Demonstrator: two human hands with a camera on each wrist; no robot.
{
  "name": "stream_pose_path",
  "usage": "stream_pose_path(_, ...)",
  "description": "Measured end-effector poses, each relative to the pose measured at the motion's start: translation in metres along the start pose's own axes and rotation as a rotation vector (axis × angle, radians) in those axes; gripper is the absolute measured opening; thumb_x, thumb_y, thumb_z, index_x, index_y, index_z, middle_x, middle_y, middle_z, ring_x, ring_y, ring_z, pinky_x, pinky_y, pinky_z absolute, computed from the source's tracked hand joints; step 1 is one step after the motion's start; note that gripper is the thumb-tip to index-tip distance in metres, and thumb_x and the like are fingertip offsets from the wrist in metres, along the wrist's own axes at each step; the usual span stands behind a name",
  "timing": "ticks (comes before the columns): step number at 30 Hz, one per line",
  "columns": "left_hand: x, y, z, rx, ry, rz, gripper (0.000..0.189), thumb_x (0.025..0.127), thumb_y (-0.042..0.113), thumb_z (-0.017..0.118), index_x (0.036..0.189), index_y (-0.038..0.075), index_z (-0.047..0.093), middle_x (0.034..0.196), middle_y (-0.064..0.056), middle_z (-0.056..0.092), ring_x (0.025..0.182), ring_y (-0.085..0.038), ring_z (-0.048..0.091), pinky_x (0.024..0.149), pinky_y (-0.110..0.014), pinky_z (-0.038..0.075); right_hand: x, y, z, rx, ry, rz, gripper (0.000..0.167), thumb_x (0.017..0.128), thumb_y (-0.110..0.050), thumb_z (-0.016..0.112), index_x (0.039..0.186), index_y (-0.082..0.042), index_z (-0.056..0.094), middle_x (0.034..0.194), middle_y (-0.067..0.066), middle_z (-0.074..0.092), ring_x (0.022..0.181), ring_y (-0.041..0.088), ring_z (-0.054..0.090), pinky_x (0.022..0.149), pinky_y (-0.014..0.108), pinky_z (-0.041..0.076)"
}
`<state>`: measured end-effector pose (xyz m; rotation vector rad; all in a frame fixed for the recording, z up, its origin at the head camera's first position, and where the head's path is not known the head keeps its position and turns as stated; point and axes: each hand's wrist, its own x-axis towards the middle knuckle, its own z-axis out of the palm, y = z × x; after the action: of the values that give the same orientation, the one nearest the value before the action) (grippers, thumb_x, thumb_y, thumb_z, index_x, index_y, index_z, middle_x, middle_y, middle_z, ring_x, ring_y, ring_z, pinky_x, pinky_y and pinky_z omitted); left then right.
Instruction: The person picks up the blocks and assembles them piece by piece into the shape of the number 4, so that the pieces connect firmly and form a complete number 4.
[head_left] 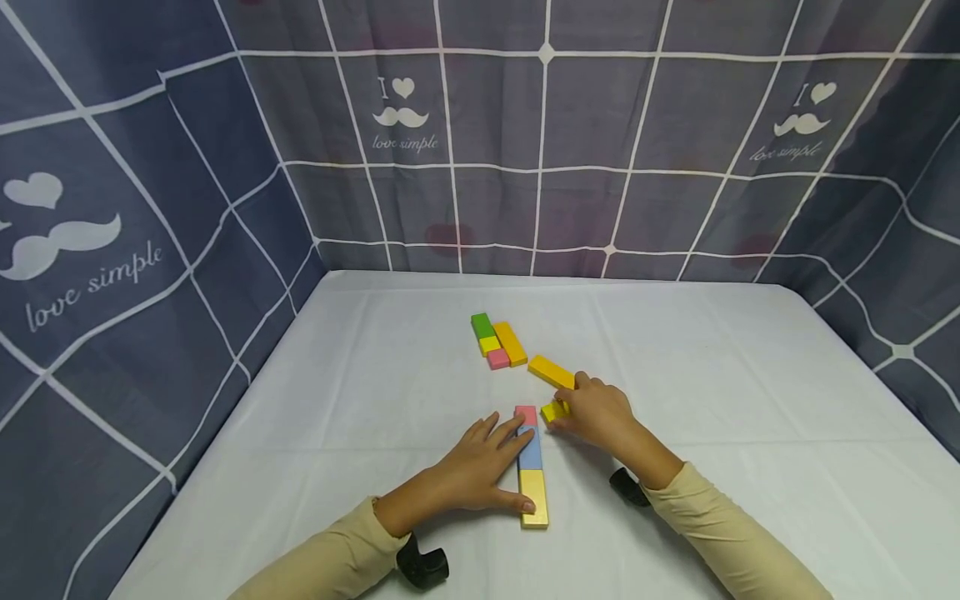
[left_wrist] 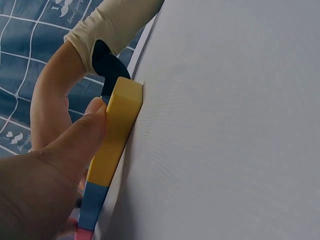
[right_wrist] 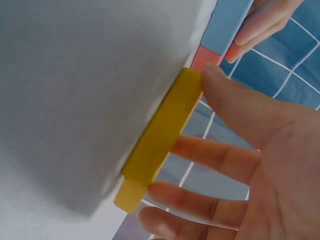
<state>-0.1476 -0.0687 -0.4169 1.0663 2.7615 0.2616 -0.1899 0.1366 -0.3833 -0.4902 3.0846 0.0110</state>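
On the white cloth lies a straight row of a pink block, a blue block and a pale yellow block. My left hand rests along this row with fingers spread, its thumb touching the pale yellow block and its fingertips by the pink and blue ones. Just right of the pink end, my right hand pinches a yellow block, thumb at its near end and fingers along its side. Behind it lies an orange-yellow block, partly hidden by the right hand.
Farther back, a green block, a small yellow block and a pink block line up beside an orange block. Dark checked curtains stand around the far and side edges of the white table.
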Motion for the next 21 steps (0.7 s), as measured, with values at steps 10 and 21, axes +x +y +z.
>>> stream_pose_path(10, 0.001, 0.000, 0.001, -0.004, -0.008, -0.002, 0.094, 0.073, 0.073, 0.049, 0.146, 0.022, 0.022, 0.153, -0.001, 0.015, 0.138, -0.036, 0.019, 0.110, -0.049, 0.019, -0.006, 0.018, -0.007, 0.048, -0.044, -0.213, 0.061, 0.074, -0.033, 0.074, 0.129, -0.018, 0.053, 0.132, 0.014, 0.049, 0.116, 0.039, 0.046, 0.088, 0.051, 0.044)
stream_pose_path(21, 0.001, -0.001, 0.002, -0.017, -0.016, 0.002, 0.093, 0.073, 0.073, 0.050, 0.146, 0.022, 0.021, 0.153, 0.000, 0.014, 0.138, -0.036, 0.018, 0.110, -0.050, 0.020, -0.017, 0.036, -0.013, 0.053, -0.183, -0.332, 0.058, 0.081, -0.031, 0.067, 0.134, -0.020, 0.047, 0.141, 0.013, 0.040, 0.131, 0.048, 0.024, 0.097, 0.060, 0.032)
